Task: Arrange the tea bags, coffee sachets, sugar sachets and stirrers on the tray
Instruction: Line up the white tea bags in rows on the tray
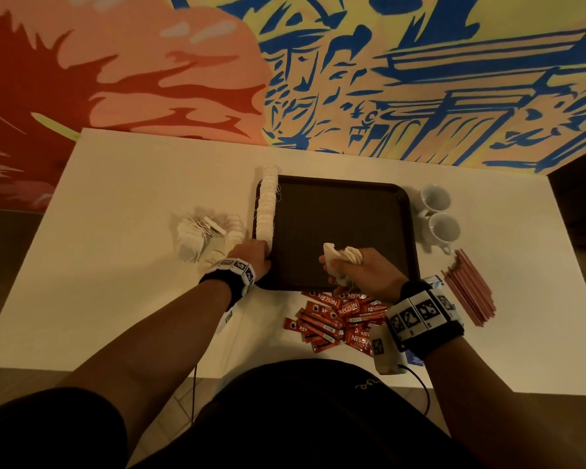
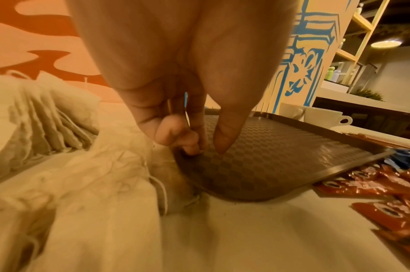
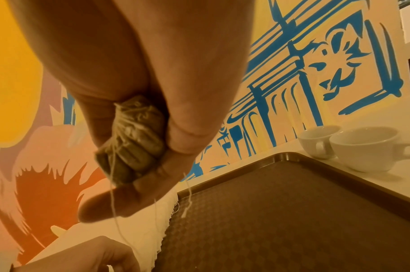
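A dark brown tray (image 1: 339,211) lies mid-table. A row of white tea bags (image 1: 267,204) stands along its left edge. My left hand (image 1: 261,252) sits at the near end of that row. Its bent fingertips (image 2: 192,147) touch the tray's (image 2: 280,156) near left corner; the thumb is apart from them and nothing shows between. Over the tray's near part, my right hand (image 1: 340,265) grips a bunch of tea bags (image 3: 131,139) with strings dangling. Loose tea bags (image 1: 200,238) lie left of the tray, red coffee sachets (image 1: 339,319) in front, pink stirrers (image 1: 471,292) on the right. My right wrist partly hides the blue sugar sachets (image 1: 433,282).
Two white cups (image 1: 437,214) stand just right of the tray's far corner. A painted wall rises behind the table's far edge (image 1: 217,138). Shelves (image 2: 362,27) stand off to the right. My lap is at the table's near edge.
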Demonstrator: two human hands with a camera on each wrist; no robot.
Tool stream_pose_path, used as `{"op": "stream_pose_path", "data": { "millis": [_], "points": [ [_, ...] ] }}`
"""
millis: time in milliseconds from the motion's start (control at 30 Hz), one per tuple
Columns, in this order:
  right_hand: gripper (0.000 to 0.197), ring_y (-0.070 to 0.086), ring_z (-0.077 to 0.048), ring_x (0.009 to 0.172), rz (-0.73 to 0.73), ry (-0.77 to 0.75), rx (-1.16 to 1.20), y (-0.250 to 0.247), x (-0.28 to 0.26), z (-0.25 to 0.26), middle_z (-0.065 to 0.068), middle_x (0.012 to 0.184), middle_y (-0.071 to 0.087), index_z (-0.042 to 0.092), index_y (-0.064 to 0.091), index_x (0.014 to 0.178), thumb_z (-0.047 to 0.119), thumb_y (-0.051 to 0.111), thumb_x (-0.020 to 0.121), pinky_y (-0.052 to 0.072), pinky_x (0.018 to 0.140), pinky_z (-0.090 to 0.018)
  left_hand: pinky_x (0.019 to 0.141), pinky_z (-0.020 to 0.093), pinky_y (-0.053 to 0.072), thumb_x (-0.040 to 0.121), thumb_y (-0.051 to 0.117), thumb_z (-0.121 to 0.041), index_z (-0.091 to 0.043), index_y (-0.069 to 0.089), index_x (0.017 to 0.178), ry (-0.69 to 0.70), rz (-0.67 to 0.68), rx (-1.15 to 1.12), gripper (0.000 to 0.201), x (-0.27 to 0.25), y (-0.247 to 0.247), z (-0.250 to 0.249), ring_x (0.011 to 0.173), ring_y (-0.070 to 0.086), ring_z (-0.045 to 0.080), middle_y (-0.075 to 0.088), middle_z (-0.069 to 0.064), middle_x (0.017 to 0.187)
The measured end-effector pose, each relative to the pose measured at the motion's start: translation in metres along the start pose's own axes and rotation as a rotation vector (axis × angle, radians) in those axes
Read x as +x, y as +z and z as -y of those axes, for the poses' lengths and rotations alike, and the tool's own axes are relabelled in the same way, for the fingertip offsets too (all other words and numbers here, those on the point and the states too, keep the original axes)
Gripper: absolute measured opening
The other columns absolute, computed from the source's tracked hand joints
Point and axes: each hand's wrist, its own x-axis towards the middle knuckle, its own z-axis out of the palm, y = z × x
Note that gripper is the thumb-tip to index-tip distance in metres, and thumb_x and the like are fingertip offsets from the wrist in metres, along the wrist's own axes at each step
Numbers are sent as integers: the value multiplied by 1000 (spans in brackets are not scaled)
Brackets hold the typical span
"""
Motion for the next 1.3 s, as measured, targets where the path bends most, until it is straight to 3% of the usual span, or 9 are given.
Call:
{"op": "stream_pose_path", "data": {
  "millis": [167, 367, 467, 633, 867, 1033, 1100, 1200, 1300],
  "points": [
    [20, 64, -24, 88, -18, -53, -38, -5, -4, 2, -15, 98, 68, 14, 70, 117, 18, 57, 102, 60, 73, -28, 89, 35, 54, 92, 64, -36, -26, 67, 108, -13, -16, -205, 19, -18, -8, -7, 99, 64, 22, 67, 0, 112],
    [26, 70, -34, 98, -75, -110, -28, -8, -8, 7, -17, 108, 72, 9, 71, 115, 22, 73, 92, 62, 74, -34, 66, 12, 45, 95, 67, -28, -21, 70, 113, 186, -69, -727, 20, -65, -51, -32, 88, 64, 9, 66, -7, 105],
    [31, 72, -26, 91, -93, -124, -19, -10, -10, 12, -11, 106, 72, 12, 67, 118, 23, 75, 90, 62, 73, -35, 56, 19, 47, 95, 65, -29, -21, 69, 116, 253, -53, -940, 22, -91, -74, -48, 74, 63, 5, 70, -6, 101],
    [26, 72, -23, 83, -60, -212, -68, -13, -18, 23, -8, 100, 72, 15, 67, 112, 16, 77, 88, 61, 68, -33, 56, 26, 48, 94, 68, -25, -17, 70, 115, 338, -81, -1024, 23, -115, -91, -71, 74, 62, 7, 69, -10, 84],
    [20, 66, -21, 72, 29, -308, -62, -17, -28, 29, -13, 95, 72, 9, 67, 108, 18, 73, 92, 58, 61, -28, 55, 30, 48, 92, 71, -26, -19, 72, 99, 274, -205, -1003, 9, -127, -86, -94, 70, 60, 7, 67, -4, 78],
    [27, 71, -16, 79, 38, -278, -1, -25, -37, 25, -11, 100, 72, 12, 65, 118, 30, 47, 107, 59, 67, -29, 54, 24, 49, 98, 63, -21, -6, 65, 102, 228, -256, -1027, 15, -137, -88, -106, 57, 57, 6, 70, -7, 82],
    [26, 72, -17, 86, 38, -282, 10, -29, -37, 22, -12, 109, 71, 16, 63, 124, 24, 44, 109, 61, 72, -32, 54, 22, 50, 100, 59, -18, -8, 62, 98, 201, -285, -1063, 11, -140, -89, -109, 57, 59, 8, 70, -7, 79],
    [30, 72, -20, 95, 41, -330, -12, -35, -38, 15, -4, 123, 66, 21, 62, 130, 10, 47, 106, 62, 75, -33, 61, 33, 56, 99, 61, -22, -7, 64, 104, 122, -350, -1165, 16, -141, -88, -111, 71, 66, 23, 72, 4, 89],
    [40, 71, -13, 82, 13, -370, -86, -38, -44, 14, 0, 112, 68, 29, 65, 127, 2, 46, 104, 58, 68, -24, 63, 31, 59, 98, 63, -21, -2, 63, 112, 48, -377, -1271, 24, -143, -85, -114, 78, 70, 20, 72, 14, 102]
  ]
}}
